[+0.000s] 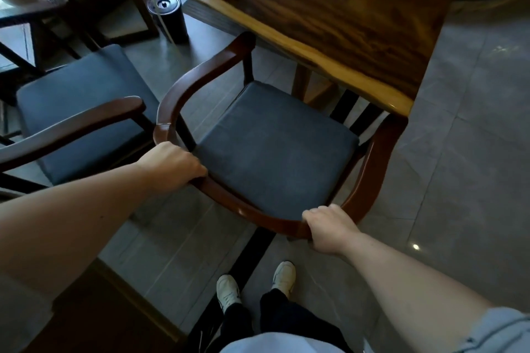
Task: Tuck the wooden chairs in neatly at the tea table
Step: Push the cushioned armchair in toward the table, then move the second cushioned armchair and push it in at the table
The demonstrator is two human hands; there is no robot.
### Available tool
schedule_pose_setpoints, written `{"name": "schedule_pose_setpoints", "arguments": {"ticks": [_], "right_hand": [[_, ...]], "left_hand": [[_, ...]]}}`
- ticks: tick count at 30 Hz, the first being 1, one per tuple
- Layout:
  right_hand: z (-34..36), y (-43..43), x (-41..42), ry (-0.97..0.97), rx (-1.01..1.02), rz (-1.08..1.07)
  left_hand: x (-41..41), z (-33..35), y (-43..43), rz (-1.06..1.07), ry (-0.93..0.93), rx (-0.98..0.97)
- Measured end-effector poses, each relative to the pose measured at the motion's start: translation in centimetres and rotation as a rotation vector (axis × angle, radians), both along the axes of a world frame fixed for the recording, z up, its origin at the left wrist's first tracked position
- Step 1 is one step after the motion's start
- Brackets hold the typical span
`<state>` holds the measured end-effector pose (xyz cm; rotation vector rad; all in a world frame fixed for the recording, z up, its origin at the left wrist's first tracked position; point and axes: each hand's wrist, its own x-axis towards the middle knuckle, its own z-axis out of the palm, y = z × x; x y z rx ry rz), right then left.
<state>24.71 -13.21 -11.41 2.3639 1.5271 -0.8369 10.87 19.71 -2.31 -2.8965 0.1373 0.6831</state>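
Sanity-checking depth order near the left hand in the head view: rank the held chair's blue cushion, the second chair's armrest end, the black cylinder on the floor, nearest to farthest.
From the left hand:
1. Blue cushion of the held chair, just right of the hand.
2. Second chair's armrest end, up and left.
3. Black cylinder, far up by the table edge.

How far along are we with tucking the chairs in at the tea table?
Nothing looks finished yet. In hand: the left hand and right hand both grip the curved back rail of the near chair, whose right arm end is under the tea table edge while most of its seat is still out. Left: push it in, then the second chair on the left, which stands clear of the table.
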Motion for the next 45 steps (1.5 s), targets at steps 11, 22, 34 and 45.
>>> {"name": "schedule_pose_setpoints", "arguments": {"ticks": [11,22,34,45], "right_hand": [[3.6,1.9,1.2,0.231,0.108,0.026],[11.6,17.2,-1.2,0.270,0.479,0.298],[11.6,32.9,-8.1,0.222,0.522,0.371],[9.9,46.1,-13.9,0.218,0.430,0.423]], "left_hand": [[-2.4,0.3,-3.1,0.209,-0.149,-0.020],[-11.1,4.8,-1.7,0.708,-0.322,0.011],[-20.4,5.1,12.6,0.816,-0.417,-0.029],[-23.9,3.7,24.6,0.775,-0.334,-0.027]]}}
